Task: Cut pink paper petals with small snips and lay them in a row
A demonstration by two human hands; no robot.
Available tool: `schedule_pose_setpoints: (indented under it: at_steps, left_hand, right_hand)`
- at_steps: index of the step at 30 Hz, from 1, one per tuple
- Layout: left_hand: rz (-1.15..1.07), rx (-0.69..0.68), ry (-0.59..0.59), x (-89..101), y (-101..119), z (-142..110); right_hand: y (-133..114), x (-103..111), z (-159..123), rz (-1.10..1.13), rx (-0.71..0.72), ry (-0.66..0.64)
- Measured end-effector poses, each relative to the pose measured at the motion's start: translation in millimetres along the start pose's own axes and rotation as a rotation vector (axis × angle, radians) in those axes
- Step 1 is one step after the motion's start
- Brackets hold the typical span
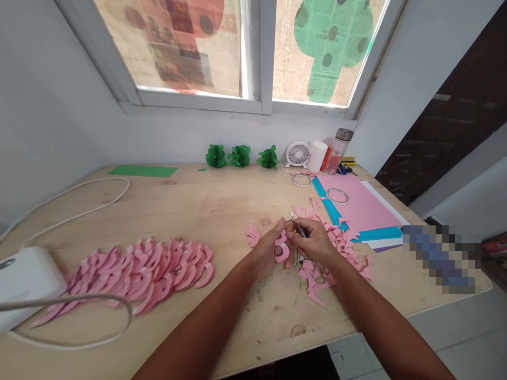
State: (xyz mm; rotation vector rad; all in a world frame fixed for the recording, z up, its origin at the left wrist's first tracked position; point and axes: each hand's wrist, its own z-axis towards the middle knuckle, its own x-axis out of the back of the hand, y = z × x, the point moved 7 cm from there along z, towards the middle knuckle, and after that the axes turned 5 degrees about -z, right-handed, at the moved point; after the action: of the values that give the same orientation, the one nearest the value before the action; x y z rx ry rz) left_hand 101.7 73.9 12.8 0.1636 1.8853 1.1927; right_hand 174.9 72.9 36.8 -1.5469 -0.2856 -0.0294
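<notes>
Near the middle of the table, my left hand point(266, 252) is closed on a curled pink paper piece point(282, 254) with a rounded hook shape. My right hand point(313, 240) grips a small cutting tool with a pale tip, which looks like scissors point(298, 226); its blades point up and left beside the paper. The fingers of both hands come close together and partly hide the tool. Left of my left hand lies a small stack of pink cut pieces point(252, 235). Pink paper scraps point(315, 279) are strewn around and under my right hand.
A long overlapping row of pink paper pieces point(152, 272) spreads at left, beside a white box point(29, 282) with a cable. Pink sheets point(360, 203) lie right. Behind stand green paper ornaments point(239, 156), a fan point(298, 154) and a bottle point(338, 150). Tape rings point(301, 186) lie nearby.
</notes>
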Motion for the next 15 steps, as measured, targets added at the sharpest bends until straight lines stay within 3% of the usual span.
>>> schedule_pose_setpoints:
  at_steps: [6,10,15]
  left_hand:
    - [-0.037,-0.018,-0.02,0.2,1.8,3.3]
    - [-0.038,-0.028,0.021,7.8,2.1,7.0]
    - [-0.006,-0.074,0.103,14.8,6.0,8.2]
  right_hand:
    - [-0.1,21.5,4.7,-0.049,0.058,0.22]
    - [-4.2,43.0,3.7,-0.207,0.097,0.396]
    - [-7.1,53.1,1.3,-0.29,0.13,0.461]
